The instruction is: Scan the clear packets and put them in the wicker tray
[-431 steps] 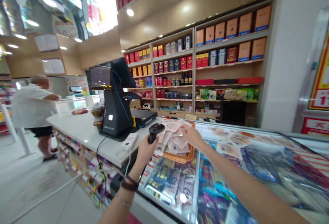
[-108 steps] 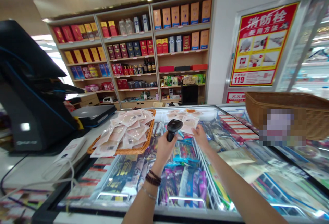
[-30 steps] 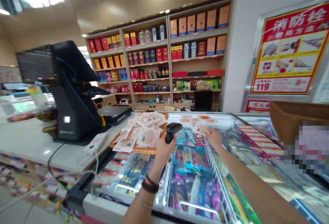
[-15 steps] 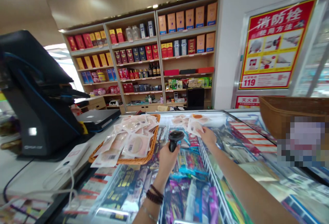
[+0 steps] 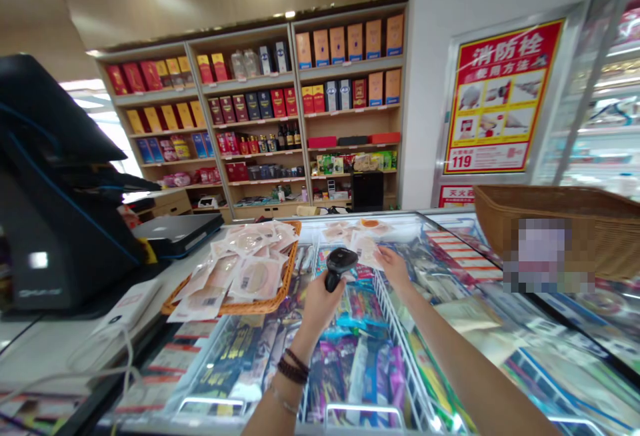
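My left hand (image 5: 320, 299) is closed round the grip of a black barcode scanner (image 5: 337, 265), whose head points right. My right hand (image 5: 395, 266) pinches a flat clear packet (image 5: 367, 248) with a pale round item inside, held just right of the scanner head. Both hands hover over the glass lid of a chest freezer (image 5: 450, 369). A shallow wicker tray (image 5: 240, 303) heaped with similar packets rests to the left of my hands. A few more packets (image 5: 350, 228) lie on the glass beyond them.
A black checkout terminal (image 5: 55, 223) stands on the white counter (image 5: 30, 349) at left, with a white device (image 5: 131, 303) and cable beside it. A large wicker basket (image 5: 555, 229) sits at right. Shelves of boxed goods (image 5: 280, 116) line the back wall. A red poster (image 5: 500, 96) hangs at right.
The view has swung slightly. My right hand has drawn the packet a little lower and closer to the scanner head. My left hand keeps its grip on the scanner.
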`<action>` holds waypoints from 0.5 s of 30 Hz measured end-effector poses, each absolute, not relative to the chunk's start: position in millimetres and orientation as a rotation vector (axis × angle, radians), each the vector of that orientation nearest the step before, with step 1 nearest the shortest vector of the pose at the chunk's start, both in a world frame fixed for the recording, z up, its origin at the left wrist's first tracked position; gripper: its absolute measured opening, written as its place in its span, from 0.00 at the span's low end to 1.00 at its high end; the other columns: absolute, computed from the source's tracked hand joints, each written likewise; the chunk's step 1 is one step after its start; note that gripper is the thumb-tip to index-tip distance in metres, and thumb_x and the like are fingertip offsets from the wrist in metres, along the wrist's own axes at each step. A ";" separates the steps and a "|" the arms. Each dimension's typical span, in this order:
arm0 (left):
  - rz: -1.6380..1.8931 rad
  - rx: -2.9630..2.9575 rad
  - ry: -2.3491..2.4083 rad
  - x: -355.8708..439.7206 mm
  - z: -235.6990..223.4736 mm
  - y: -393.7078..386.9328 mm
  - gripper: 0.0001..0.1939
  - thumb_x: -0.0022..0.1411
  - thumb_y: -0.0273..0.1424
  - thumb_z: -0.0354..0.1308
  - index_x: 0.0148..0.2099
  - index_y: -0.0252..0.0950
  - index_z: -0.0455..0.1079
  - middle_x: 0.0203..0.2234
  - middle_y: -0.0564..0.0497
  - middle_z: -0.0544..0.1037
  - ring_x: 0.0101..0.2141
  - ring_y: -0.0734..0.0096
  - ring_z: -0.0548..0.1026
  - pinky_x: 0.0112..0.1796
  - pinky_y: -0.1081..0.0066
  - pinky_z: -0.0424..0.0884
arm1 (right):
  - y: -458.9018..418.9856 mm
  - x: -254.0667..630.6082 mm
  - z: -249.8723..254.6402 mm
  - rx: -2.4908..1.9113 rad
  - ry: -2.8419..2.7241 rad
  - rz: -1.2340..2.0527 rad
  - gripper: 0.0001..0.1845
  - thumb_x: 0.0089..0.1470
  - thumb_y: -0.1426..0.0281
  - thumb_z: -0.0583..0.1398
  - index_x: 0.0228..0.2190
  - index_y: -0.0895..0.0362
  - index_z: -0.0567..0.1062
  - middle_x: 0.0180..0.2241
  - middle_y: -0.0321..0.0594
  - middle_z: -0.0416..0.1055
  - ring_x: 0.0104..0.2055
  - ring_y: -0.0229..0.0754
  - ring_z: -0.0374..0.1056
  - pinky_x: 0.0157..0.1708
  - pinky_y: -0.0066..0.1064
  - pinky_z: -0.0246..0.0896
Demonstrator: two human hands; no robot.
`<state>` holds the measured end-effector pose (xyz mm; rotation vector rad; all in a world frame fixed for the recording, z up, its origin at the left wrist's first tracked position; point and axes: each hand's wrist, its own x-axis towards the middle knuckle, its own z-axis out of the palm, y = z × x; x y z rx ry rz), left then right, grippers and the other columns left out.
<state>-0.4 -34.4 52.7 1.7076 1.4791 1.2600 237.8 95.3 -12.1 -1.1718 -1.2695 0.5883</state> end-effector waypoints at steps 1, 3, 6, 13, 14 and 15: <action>1.257 1.714 1.471 -0.4 52.7 -34.7 0.12 0.63 0.41 0.62 0.33 0.38 0.72 0.18 0.58 0.67 0.23 0.69 0.67 0.30 0.70 0.57 | 94.8 238.1 -11.5 -1.156 -1.244 0.613 0.34 0.49 0.39 0.68 0.42 0.55 0.86 0.37 0.50 0.88 0.43 0.62 0.85 0.46 0.51 0.82; 1.256 1.721 1.466 0.2 52.8 -35.3 0.13 0.62 0.42 0.62 0.33 0.39 0.71 0.18 0.58 0.67 0.24 0.68 0.67 0.30 0.70 0.58 | 94.3 238.5 -10.8 -1.137 -1.193 0.661 0.38 0.47 0.36 0.69 0.42 0.56 0.86 0.39 0.52 0.88 0.45 0.63 0.85 0.49 0.52 0.81; 1.242 1.728 1.476 1.4 53.6 -36.1 0.14 0.60 0.44 0.63 0.32 0.39 0.70 0.19 0.57 0.66 0.25 0.67 0.68 0.31 0.69 0.58 | 94.9 238.8 -11.5 -1.128 -1.169 0.664 0.40 0.44 0.34 0.69 0.42 0.56 0.86 0.40 0.52 0.88 0.46 0.65 0.85 0.50 0.53 0.81; 1.224 1.751 1.460 1.5 51.8 -35.6 0.14 0.60 0.45 0.63 0.33 0.39 0.71 0.20 0.56 0.68 0.26 0.67 0.69 0.31 0.69 0.58 | 97.4 239.5 -15.0 -1.116 -1.185 0.666 0.41 0.46 0.34 0.69 0.44 0.56 0.86 0.39 0.50 0.88 0.46 0.63 0.85 0.51 0.53 0.81; 1.227 1.751 1.459 1.5 51.0 -35.3 0.14 0.60 0.44 0.63 0.33 0.39 0.71 0.20 0.56 0.69 0.26 0.67 0.69 0.31 0.69 0.58 | 97.3 239.2 -14.7 -1.120 -1.193 0.662 0.40 0.47 0.35 0.68 0.44 0.56 0.86 0.39 0.50 0.88 0.46 0.63 0.85 0.50 0.52 0.81; 1.230 1.753 1.459 1.5 50.3 -35.2 0.14 0.61 0.44 0.64 0.33 0.38 0.72 0.20 0.55 0.69 0.26 0.67 0.69 0.31 0.69 0.58 | 97.1 238.6 -14.0 -1.123 -1.198 0.661 0.39 0.48 0.35 0.68 0.44 0.56 0.86 0.39 0.50 0.88 0.46 0.62 0.85 0.50 0.52 0.81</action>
